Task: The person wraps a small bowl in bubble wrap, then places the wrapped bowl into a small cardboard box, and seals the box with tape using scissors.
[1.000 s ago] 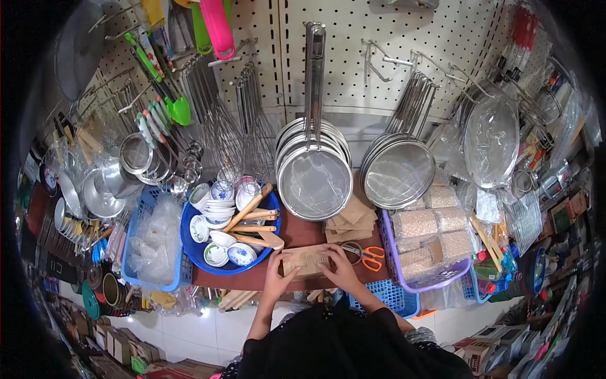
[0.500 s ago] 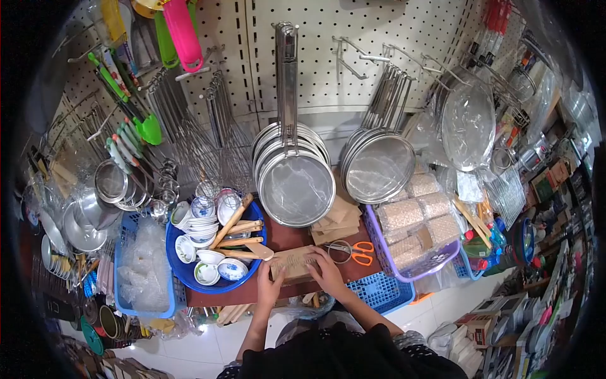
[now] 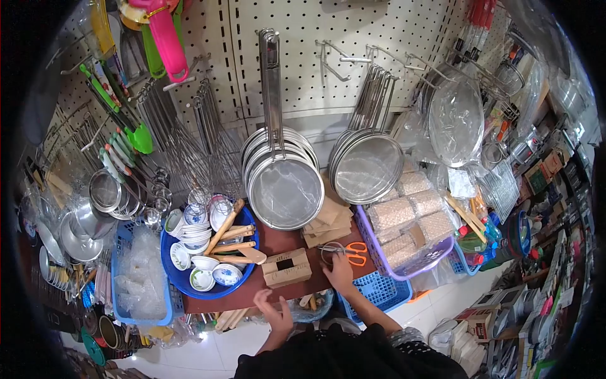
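A small brown cardboard box (image 3: 297, 273) with a dark opening in its top and handwriting on its side stands on the red-brown table (image 3: 271, 239). My left hand (image 3: 276, 312) is below the box at the table's front edge, fingers spread, holding nothing. To the right of the box, my right hand (image 3: 339, 271) reaches to a roll of tape (image 3: 328, 252); its fingertips are at the roll, and whether they grip it is not clear. Orange-handled scissors (image 3: 356, 254) lie just right of the roll. Flat brown cardboard pieces (image 3: 329, 221) lie behind it.
At left are a blue bowl (image 3: 165, 243) of small dishes and wooden-handled tools and a blue basket (image 3: 169, 309) of bubble wrap. A purple basket (image 3: 404, 276) of wrapped packs and a blue basket (image 3: 382, 290) are at right. Strainers (image 3: 287, 192) hang behind the table.
Both hands have let go of the box. My left hand has moved down towards me, and my right hand has moved right to the tape. The whole view has shifted slightly.
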`<control>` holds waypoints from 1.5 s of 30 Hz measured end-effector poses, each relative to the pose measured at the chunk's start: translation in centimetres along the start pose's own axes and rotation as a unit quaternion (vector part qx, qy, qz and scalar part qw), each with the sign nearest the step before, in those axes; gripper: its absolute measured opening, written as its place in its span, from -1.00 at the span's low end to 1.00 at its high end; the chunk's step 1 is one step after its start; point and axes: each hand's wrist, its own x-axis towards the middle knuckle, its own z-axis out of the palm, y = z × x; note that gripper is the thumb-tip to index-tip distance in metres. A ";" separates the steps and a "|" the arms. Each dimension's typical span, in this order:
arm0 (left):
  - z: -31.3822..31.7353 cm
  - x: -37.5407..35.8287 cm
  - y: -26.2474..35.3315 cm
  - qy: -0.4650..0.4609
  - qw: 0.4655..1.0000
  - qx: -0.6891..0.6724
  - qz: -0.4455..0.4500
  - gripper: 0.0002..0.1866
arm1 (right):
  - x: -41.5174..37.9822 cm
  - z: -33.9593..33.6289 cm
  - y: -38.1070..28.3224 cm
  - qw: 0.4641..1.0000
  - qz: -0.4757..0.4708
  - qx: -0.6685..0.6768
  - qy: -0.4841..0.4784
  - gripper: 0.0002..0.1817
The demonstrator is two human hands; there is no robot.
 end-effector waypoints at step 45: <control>-3.7 10.6 18.1 -0.200 0.968 -0.133 0.068 -0.80 | 4.2 -17.4 -13.0 0.746 -0.114 0.582 -0.303 -0.58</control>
